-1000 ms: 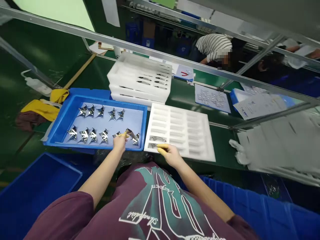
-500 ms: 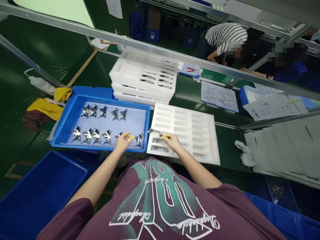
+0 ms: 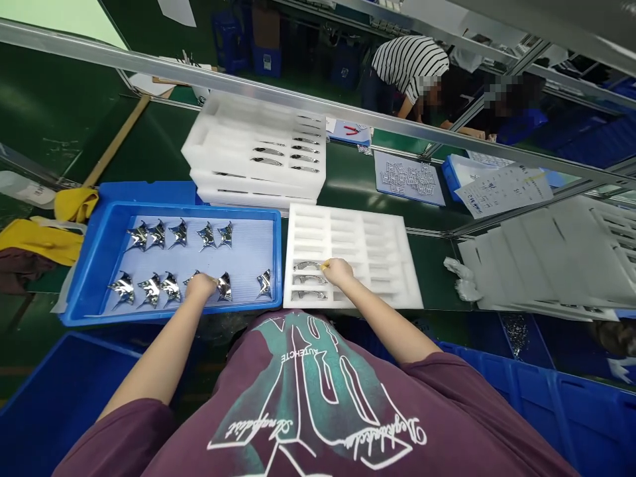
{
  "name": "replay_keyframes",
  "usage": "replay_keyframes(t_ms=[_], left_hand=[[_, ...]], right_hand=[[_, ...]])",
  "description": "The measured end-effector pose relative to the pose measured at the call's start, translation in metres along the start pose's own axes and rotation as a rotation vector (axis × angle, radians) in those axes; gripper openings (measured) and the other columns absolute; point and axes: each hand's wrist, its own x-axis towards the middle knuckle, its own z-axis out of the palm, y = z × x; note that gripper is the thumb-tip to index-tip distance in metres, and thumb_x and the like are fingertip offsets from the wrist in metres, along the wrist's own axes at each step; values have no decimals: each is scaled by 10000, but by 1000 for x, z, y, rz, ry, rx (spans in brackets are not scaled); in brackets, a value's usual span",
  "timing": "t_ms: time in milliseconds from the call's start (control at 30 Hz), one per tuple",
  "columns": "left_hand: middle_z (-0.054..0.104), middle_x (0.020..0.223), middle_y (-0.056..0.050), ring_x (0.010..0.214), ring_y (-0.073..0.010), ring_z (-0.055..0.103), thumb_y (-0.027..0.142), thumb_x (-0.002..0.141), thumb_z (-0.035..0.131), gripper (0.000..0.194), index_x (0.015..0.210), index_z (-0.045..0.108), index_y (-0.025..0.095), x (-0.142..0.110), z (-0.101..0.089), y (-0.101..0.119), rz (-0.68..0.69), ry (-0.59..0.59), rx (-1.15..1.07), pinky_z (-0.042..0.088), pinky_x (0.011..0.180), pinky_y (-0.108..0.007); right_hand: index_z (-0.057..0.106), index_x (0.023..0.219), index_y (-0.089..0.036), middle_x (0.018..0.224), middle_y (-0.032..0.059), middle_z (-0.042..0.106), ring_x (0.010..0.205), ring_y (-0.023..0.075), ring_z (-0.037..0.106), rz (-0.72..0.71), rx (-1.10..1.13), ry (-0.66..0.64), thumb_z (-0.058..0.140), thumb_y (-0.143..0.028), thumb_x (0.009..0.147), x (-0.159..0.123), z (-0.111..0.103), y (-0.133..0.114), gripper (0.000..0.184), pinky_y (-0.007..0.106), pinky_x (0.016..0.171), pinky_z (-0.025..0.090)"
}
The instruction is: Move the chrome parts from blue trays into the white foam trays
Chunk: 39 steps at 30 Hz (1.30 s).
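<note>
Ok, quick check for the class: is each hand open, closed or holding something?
Left hand: closed over a chrome part in the blue tray; cannot tell if held.
Right hand: closed, holding nothing visible, over the white foam tray.

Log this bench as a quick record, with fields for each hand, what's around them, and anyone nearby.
Left hand: down among the shiny metal pieces, whether it grips one is hidden
Right hand: over the white foam tray, just beside the metal handles
Foam tray contents: three handles in slots
Left tray: blue tray, two rows of pieces
Behind: stack of foam trays holding more handles
Nearby: co-worker in a striped shirt
</note>
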Motion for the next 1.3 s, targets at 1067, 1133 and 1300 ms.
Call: replay_keyframes(t_ms=[1067,1133,1300], left_hand=[[614,668,-23,460,-55,419,284,544,740,285,745,605,133,-99,98,85,47,-427,-968,295,434,-184],[658,771,-54,526,-86,498,346,626,704,305,840,631,141,-86,96,79,123,-400,-808,376,497,-209],[684,874,-115,991,-285,601,209,586,726,207,764,632,163,-41,82,47,194,-177,-275,445,838,-347]], right_hand=[[671,666,-156,605,-8,598,526,90,458,-167,578,-235,643,-230,691,13,-28,-29,83,224,515,367],[653,699,-158,639,-2,606,551,96,479,-191,538,-192,603,-224,727,20,-30,-25,87,217,523,371],[608,684,-173,732,9,638,641,116,527,-292,202,-134,575,-238,766,42,-45,-11,110,212,561,368]])
